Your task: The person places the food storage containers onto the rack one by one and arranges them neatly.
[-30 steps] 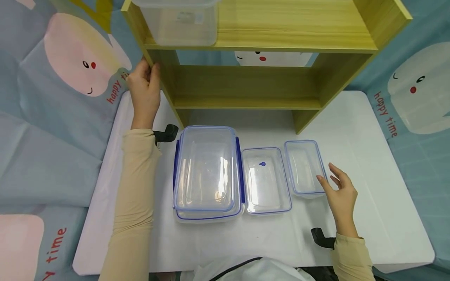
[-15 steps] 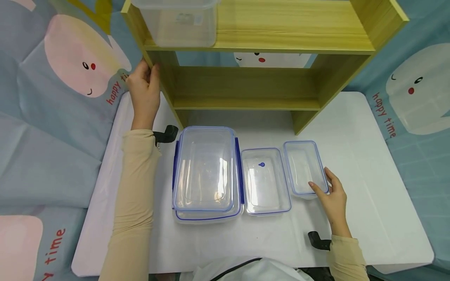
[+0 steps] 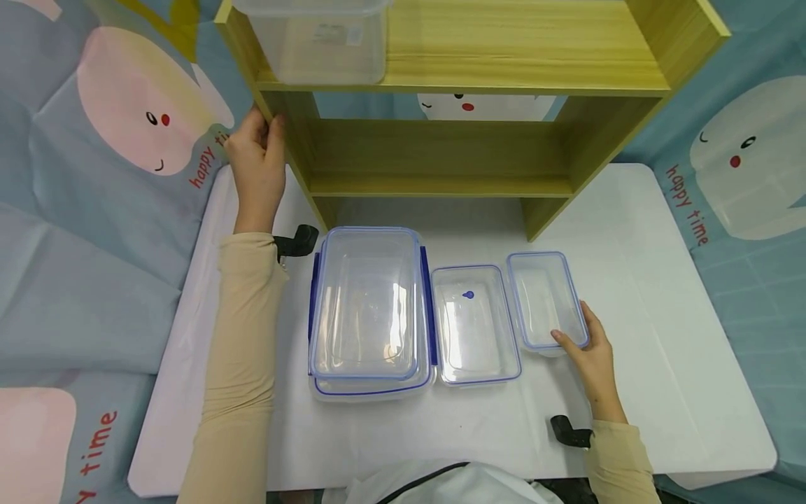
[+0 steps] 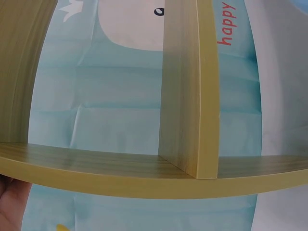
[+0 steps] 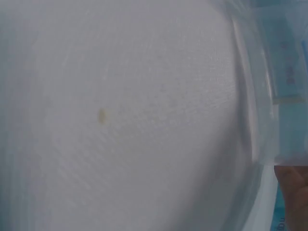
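Observation:
At the shelf's left side panel, my left hand (image 3: 257, 168) grips the front edge of the wooden shelf (image 3: 441, 187). Only a bit of that hand (image 4: 12, 204) shows in the left wrist view, beneath the panel. My right hand (image 3: 592, 360) holds the near right corner of a small clear food container (image 3: 544, 297) with a pale blue rim, thumb on the near edge and fingers along the right side. The container appears to stand on the table. In the right wrist view, part of the hand (image 5: 293, 192) shows beside the clear container wall (image 5: 264, 110).
A medium clear container (image 3: 476, 329) with a blue lid valve lies left of the small one. Further left are stacked large containers (image 3: 368, 308) with dark blue side clips. Another clear box (image 3: 321, 49) sits on the upper shelf. The white table (image 3: 686, 392) has rounded corners.
My right hand has moved left from beside the small container and taken hold of its near right corner. The left hand stays on the shelf panel.

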A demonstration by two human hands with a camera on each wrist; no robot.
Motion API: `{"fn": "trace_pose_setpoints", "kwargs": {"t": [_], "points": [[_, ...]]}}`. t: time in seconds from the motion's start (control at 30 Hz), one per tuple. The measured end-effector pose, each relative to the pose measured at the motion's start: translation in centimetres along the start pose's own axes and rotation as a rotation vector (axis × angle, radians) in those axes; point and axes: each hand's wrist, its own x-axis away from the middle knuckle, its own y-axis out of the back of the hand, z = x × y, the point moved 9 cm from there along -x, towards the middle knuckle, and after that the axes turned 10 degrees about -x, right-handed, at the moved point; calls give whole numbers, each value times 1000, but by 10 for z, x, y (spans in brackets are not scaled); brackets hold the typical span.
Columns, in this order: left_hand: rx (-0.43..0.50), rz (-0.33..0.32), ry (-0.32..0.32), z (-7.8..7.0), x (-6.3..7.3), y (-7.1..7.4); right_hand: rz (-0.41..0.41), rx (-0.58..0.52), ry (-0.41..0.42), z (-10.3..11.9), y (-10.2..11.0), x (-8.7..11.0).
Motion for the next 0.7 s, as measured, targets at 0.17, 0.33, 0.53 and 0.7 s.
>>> {"fn": "trace_pose_setpoints", "kwargs": {"t": [0.17, 0.33, 0.53, 0.7], "points": [[2, 12, 21, 1, 0, -1, 38, 37, -4, -2, -2, 2], [17, 15, 30, 1, 0, -1, 93, -12, 12, -3, -7, 2], [20, 13, 38, 1, 0, 0, 182, -40, 40, -4, -12, 4], [1, 7, 25, 0, 1, 0, 176, 33, 75, -2, -9, 2]]}}
